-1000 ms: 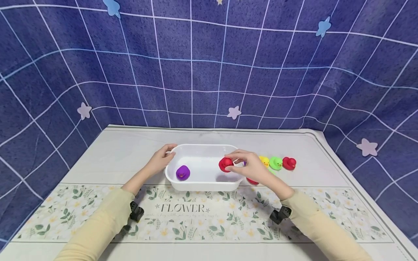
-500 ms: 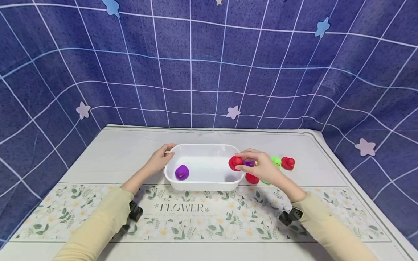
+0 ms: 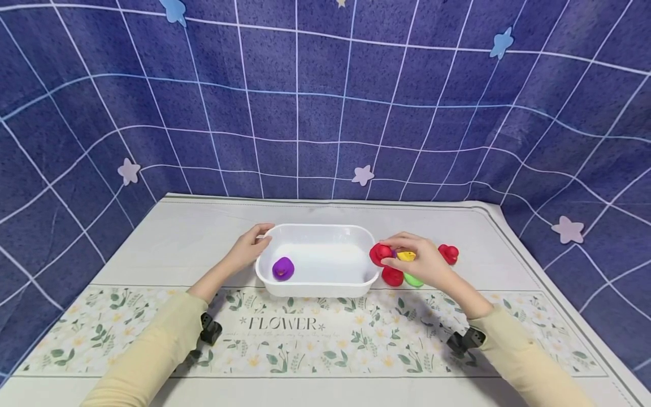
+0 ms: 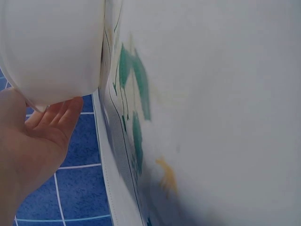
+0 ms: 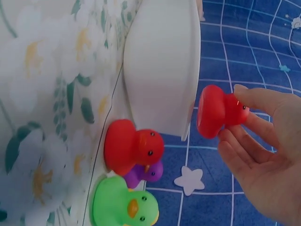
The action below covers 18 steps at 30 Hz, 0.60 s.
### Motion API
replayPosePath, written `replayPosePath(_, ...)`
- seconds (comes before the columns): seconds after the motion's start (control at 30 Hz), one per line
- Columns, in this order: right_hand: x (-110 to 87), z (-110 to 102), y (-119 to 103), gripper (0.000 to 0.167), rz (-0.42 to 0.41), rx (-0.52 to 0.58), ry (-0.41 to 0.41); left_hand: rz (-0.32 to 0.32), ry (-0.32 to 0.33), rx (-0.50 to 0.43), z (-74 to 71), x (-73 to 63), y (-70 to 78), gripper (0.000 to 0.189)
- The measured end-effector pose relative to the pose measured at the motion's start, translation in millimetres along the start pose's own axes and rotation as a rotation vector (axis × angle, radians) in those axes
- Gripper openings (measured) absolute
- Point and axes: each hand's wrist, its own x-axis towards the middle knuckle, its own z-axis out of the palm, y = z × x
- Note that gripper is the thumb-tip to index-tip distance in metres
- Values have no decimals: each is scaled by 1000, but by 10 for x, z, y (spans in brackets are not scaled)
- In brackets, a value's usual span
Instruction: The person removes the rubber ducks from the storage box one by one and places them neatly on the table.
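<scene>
My left hand (image 3: pixel 248 249) grips the left end of a white plastic tub (image 3: pixel 315 290), thumb and fingers around the rim. Inside the tub, near its left end, sits a purple rubber duck (image 3: pixel 283 269). My right hand (image 3: pixel 424 263) pinches a red rubber duck (image 3: pixel 380 255) between thumb and fingertips. This duck overlaps the tub's right rim in the head view. In the right wrist view, the held red duck (image 5: pixel 214 112) is raised above the level of the ducks on the table, beside the tub's end wall (image 5: pixel 162 70).
Right of the tub lie a red duck (image 3: pixel 393 276), a green duck (image 3: pixel 413 281), a yellow duck (image 3: pixel 407 256) and another red duck (image 3: pixel 448 254). A purple duck (image 5: pixel 143 174) stands behind the nearer red one. A flower-printed cloth (image 3: pixel 285 350) covers the table before a blue curtain (image 3: pixel 320 113).
My right hand has moved right with the red duck, from over the tub's inside to its right rim. My left hand and the tub have stayed in place.
</scene>
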Motion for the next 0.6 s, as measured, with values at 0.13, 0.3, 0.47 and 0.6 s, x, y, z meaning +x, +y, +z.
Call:
replayPosePath(0.13,-41,-48,58,35,9,-7,1,-1,-1,4,2,0,2,42)
replayPosePath(0.3,-92,-117,110,35,-6,-26,-9,1,-2,11,3,-1,3,42)
replayPosePath(0.47,-134,-150,163,34,-23,-46,-14,-2,-4,6,-3,-15,41,43)
replayPosePath(0.6,-183,-158,213,34,-15,-66,-15,-1,2,9,9,13,-25,43)
